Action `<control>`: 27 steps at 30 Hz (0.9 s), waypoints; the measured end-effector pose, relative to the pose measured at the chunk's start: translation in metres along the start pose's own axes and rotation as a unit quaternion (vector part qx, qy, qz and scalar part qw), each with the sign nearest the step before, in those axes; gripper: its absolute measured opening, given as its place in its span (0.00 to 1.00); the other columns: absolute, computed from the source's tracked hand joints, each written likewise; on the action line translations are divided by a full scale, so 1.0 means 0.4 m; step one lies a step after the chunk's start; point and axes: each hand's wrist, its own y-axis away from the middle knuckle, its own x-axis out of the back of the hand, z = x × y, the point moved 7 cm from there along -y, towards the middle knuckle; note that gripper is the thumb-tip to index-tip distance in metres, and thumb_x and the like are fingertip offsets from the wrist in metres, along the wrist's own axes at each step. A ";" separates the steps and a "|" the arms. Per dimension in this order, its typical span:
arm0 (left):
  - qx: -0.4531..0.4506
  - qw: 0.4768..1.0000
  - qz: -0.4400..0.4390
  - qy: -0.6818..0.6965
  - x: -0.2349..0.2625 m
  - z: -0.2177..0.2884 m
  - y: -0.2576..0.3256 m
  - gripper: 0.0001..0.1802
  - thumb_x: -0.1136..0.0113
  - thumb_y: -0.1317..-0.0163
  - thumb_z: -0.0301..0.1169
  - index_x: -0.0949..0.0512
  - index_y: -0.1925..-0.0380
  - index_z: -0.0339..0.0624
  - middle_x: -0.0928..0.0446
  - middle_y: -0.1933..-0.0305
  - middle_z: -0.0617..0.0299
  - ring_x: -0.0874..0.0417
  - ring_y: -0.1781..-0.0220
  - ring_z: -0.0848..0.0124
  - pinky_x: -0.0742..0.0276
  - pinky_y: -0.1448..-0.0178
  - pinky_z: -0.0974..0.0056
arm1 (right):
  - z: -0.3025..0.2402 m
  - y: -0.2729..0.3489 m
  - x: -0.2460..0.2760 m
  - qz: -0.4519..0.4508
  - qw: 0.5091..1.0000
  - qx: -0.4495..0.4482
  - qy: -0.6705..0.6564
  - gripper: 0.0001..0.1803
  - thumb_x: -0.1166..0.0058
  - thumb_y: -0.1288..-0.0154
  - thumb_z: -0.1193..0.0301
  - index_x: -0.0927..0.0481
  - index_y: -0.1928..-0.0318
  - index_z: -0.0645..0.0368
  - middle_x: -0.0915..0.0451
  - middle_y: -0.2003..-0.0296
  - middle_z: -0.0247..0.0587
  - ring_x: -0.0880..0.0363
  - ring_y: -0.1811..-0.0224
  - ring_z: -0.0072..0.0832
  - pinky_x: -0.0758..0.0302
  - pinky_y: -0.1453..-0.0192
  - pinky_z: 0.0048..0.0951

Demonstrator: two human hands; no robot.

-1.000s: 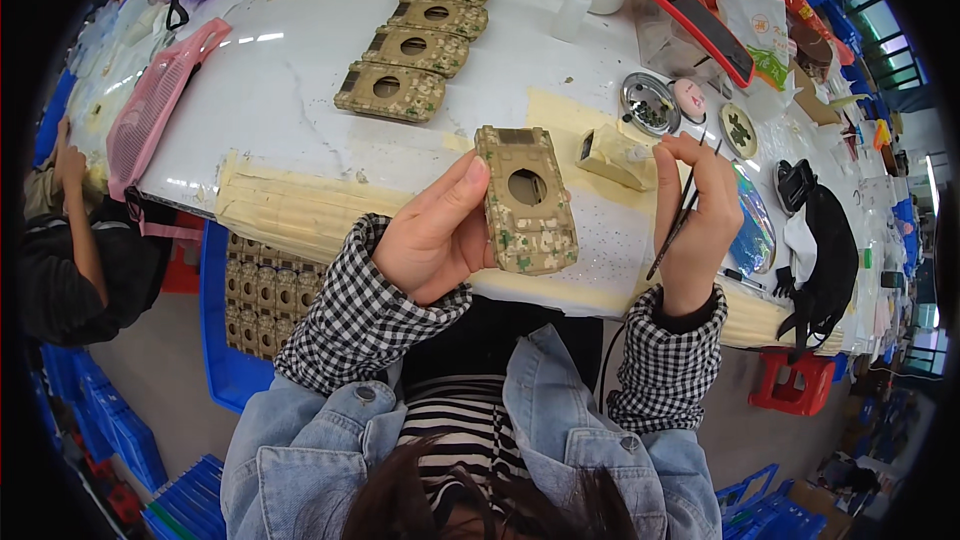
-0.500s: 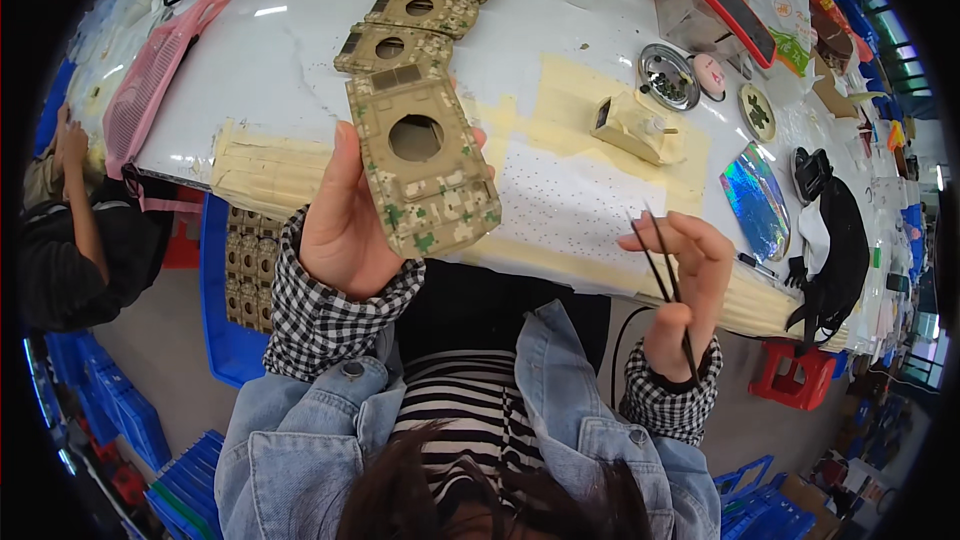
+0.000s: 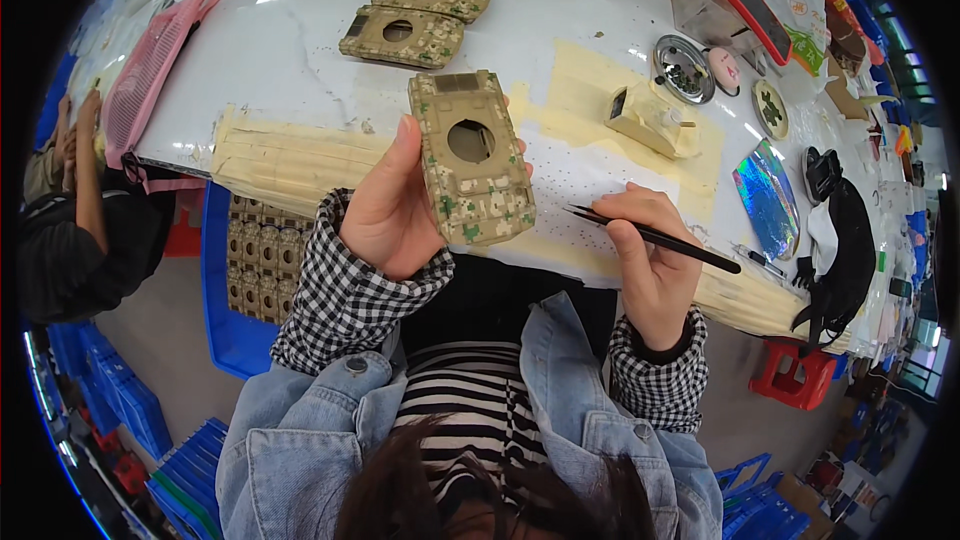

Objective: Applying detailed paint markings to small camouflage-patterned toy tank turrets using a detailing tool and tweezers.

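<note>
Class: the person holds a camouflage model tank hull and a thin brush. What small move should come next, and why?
Probably bring the brush tip left to the tank hull. The left hand holds the hull up, top showing, while the right hand keeps the brush just beside it, not touching.

A light blue denim jacket is worn, with metal snap buttons and stitched seams seen at the shoulders. Black-and-white checked shirt cuffs are shown at both wrists, past the denim sleeves. A black-and-white horizontally striped top is seen under the open jacket, over a black layer. Dark hair is seen at the near edge. Both hands are left bare.
</note>
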 end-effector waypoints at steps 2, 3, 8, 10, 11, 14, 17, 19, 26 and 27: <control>0.000 1.000 -0.001 -0.001 0.000 0.000 -0.001 0.36 0.70 0.31 0.52 0.55 0.33 0.37 0.50 0.30 0.49 0.30 0.41 0.57 0.30 0.38 0.53 | 0.004 0.000 -0.003 0.005 1.000 0.005 0.004 0.06 0.40 0.44 0.75 0.18 0.65 0.62 0.20 0.69 0.40 0.25 0.61 0.33 0.29 0.51 0.33; 0.002 1.000 0.001 -0.005 0.002 -0.001 -0.001 0.37 0.70 0.31 0.53 0.55 0.33 0.36 0.50 0.30 0.49 0.30 0.41 0.57 0.30 0.38 0.53 | 0.005 0.000 -0.006 0.012 1.000 0.002 -0.003 0.06 0.40 0.44 0.75 0.18 0.65 0.62 0.20 0.69 0.40 0.25 0.61 0.32 0.28 0.53 0.31; -0.006 1.000 0.006 -0.011 0.003 0.000 0.001 0.37 0.70 0.31 0.53 0.55 0.33 0.37 0.51 0.29 0.49 0.30 0.40 0.57 0.30 0.38 0.54 | 0.010 0.001 -0.014 0.022 0.999 -0.025 -0.017 0.05 0.40 0.45 0.77 0.18 0.66 0.63 0.22 0.70 0.40 0.27 0.60 0.31 0.29 0.61 0.26; -0.005 1.000 0.006 -0.007 0.003 0.000 0.000 0.37 0.70 0.31 0.53 0.55 0.32 0.37 0.51 0.29 0.49 0.30 0.40 0.57 0.31 0.38 0.54 | 0.010 -0.001 -0.014 0.018 0.999 -0.031 -0.013 0.05 0.40 0.45 0.77 0.17 0.66 0.63 0.22 0.70 0.40 0.27 0.60 0.31 0.29 0.61 0.25; -0.004 1.000 0.006 -0.006 0.004 0.000 0.001 0.37 0.70 0.31 0.53 0.55 0.32 0.37 0.51 0.29 0.49 0.30 0.40 0.57 0.31 0.38 0.54 | 0.010 -0.001 -0.015 0.015 0.999 -0.030 -0.008 0.05 0.40 0.45 0.77 0.17 0.66 0.63 0.22 0.69 0.40 0.27 0.60 0.30 0.29 0.61 0.25; -0.006 1.000 0.006 0.000 0.006 0.000 0.001 0.37 0.69 0.31 0.54 0.55 0.32 0.37 0.51 0.29 0.48 0.29 0.41 0.56 0.30 0.38 0.53 | 0.010 -0.002 -0.016 0.010 1.000 -0.025 0.001 0.05 0.40 0.45 0.77 0.17 0.66 0.63 0.22 0.69 0.40 0.27 0.60 0.30 0.29 0.60 0.25; -0.002 1.000 0.004 -0.008 0.006 0.000 0.001 0.38 0.69 0.31 0.54 0.55 0.32 0.37 0.51 0.29 0.48 0.29 0.41 0.56 0.30 0.38 0.53 | 0.011 -0.002 -0.016 0.014 1.000 -0.022 -0.002 0.05 0.39 0.45 0.77 0.17 0.66 0.62 0.22 0.70 0.39 0.27 0.59 0.30 0.29 0.60 0.25; -0.002 1.000 0.000 0.008 0.007 -0.001 0.001 0.38 0.69 0.31 0.54 0.55 0.32 0.37 0.51 0.29 0.48 0.29 0.41 0.56 0.30 0.39 0.53 | 0.012 -0.002 -0.016 0.018 0.999 -0.025 -0.007 0.05 0.39 0.45 0.77 0.17 0.66 0.62 0.21 0.70 0.38 0.27 0.59 0.31 0.29 0.59 0.25; -0.003 1.000 0.009 0.014 0.007 -0.001 0.000 0.38 0.69 0.32 0.54 0.56 0.32 0.37 0.50 0.30 0.48 0.29 0.41 0.56 0.29 0.39 0.53 | 0.019 0.001 -0.019 0.006 0.999 -0.031 -0.005 0.05 0.39 0.45 0.77 0.17 0.66 0.63 0.23 0.68 0.40 0.28 0.60 0.29 0.29 0.62 0.24; -0.002 1.000 0.010 0.013 0.007 -0.001 0.001 0.38 0.68 0.32 0.54 0.55 0.32 0.37 0.50 0.30 0.48 0.29 0.41 0.56 0.29 0.39 0.54 | 0.020 0.000 -0.019 0.002 1.000 -0.028 -0.002 0.05 0.39 0.45 0.77 0.17 0.66 0.63 0.23 0.68 0.40 0.28 0.60 0.29 0.29 0.62 0.24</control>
